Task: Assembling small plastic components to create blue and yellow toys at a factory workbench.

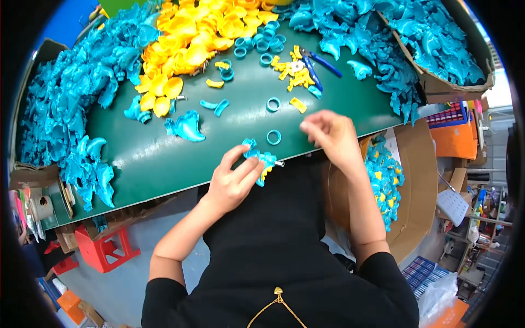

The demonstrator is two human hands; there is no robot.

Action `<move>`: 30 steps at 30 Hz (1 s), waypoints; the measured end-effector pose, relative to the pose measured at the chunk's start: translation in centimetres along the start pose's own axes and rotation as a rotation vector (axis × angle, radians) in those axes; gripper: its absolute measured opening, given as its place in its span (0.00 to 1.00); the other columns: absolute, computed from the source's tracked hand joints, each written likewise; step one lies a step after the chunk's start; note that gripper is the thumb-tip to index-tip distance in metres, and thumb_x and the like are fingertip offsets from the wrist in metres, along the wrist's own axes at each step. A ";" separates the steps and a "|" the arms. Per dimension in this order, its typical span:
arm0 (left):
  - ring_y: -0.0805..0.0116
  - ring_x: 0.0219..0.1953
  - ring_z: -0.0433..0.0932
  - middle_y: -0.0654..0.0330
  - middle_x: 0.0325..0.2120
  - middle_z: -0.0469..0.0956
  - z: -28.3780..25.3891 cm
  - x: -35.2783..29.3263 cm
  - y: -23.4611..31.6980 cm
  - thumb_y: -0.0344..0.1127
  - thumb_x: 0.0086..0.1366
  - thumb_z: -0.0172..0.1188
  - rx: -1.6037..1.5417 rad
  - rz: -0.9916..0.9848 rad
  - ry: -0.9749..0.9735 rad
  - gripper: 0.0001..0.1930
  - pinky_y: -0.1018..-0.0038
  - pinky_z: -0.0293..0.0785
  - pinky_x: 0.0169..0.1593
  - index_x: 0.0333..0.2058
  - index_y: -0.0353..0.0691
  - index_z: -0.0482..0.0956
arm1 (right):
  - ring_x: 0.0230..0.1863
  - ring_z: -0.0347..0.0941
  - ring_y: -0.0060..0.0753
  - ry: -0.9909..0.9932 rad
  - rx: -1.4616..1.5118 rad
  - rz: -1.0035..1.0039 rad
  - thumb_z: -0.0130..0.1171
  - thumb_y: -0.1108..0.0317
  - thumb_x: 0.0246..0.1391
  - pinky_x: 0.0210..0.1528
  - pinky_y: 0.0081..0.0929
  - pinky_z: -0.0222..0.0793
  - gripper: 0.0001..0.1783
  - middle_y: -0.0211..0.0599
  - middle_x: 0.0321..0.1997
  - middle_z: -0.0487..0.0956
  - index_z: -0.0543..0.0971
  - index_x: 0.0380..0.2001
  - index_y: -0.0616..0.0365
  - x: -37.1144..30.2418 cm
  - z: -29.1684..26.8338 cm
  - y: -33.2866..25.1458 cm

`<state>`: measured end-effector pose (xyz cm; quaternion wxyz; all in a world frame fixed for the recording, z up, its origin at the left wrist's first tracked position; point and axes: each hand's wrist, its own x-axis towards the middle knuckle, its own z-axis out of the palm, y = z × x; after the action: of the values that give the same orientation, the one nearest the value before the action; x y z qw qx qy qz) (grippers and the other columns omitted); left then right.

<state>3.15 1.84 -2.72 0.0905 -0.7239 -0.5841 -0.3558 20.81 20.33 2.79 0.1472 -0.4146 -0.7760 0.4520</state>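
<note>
- Landmark: the near teal ring (274, 137), opening upward, on the green worktop (147, 156); all places are given relative to it.
- Held object: a teal-and-yellow part (266, 158), nearer the person than the ring and slightly to its left, apart from it, over the worktop's near edge.
- Left hand (234, 179): left of the ring and nearer the person; fingers bent, pinching the part. The part lies beneath the fingertips, its far end showing at the index tip; its right side projects past them, bearing a metal pin (280, 163). The thumb is hidden.
- Right hand (334, 136): right of the ring, well apart from the part; fingers curled, thumb and index tips close together. Whether anything small lies between them cannot be told.
- Beyond the ring: a second teal ring (273, 104); to the right of that line, a yellow curved strip (298, 105) and, farther off, blue-handled cutters (313, 73).
- Left of the ring: a teal curved shell (188, 127).
- Right of the ring, nearer the person: a cardboard box (418, 186) holding teal-and-yellow pieces (385, 183).
</note>
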 end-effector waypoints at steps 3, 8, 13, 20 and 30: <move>0.50 0.50 0.74 0.59 0.37 0.81 0.5 -0.1 1.3 0.22 0.47 0.64 -0.063 0.005 0.020 0.13 0.63 0.78 0.51 0.34 0.38 0.85 | 0.22 0.74 0.16 0.198 -0.271 -0.181 0.70 0.67 0.53 0.25 0.21 0.67 0.12 0.30 0.21 0.79 0.82 0.37 0.61 4.5 0.8 0.6; 0.50 0.52 0.72 0.60 0.38 0.78 3.1 2.9 2.3 0.23 0.47 0.65 -0.143 -0.043 -0.027 0.15 0.62 0.78 0.50 0.37 0.39 0.82 | 0.25 0.80 0.23 0.208 -0.157 -0.243 0.68 0.62 0.55 0.29 0.22 0.73 0.13 0.36 0.24 0.83 0.83 0.34 0.62 9.4 2.0 -1.4; 0.48 0.52 0.72 0.61 0.35 0.79 1.4 4.5 -0.2 0.19 0.44 0.63 0.005 -0.245 0.025 0.17 0.59 0.70 0.57 0.37 0.38 0.82 | 0.24 0.78 0.23 0.376 -0.343 -0.324 0.65 0.65 0.55 0.29 0.25 0.73 0.09 0.34 0.26 0.85 0.85 0.34 0.59 18.2 -4.1 -0.2; 0.64 0.38 0.69 0.67 0.37 0.80 -1.4 0.9 0.7 0.28 0.49 0.66 0.177 -0.061 0.093 0.13 0.66 0.73 0.40 0.36 0.42 0.85 | 0.36 0.82 0.45 0.266 -0.422 -0.369 0.65 0.62 0.51 0.40 0.40 0.77 0.08 0.40 0.31 0.85 0.86 0.32 0.52 24.1 -3.8 -2.1; 0.62 0.33 0.74 0.63 0.37 0.80 -0.7 -0.4 -0.3 0.22 0.41 0.65 0.077 -0.197 0.066 0.21 0.69 0.75 0.38 0.40 0.39 0.83 | 0.38 0.83 0.35 0.007 -0.612 -0.319 0.68 0.66 0.51 0.42 0.31 0.78 0.16 0.39 0.39 0.85 0.84 0.45 0.54 29.1 1.1 -5.0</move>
<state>2.52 1.19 -2.55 0.1022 -0.6467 -0.6625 -0.3640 -0.24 41.06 2.10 0.0875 -0.3146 -0.9301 0.1680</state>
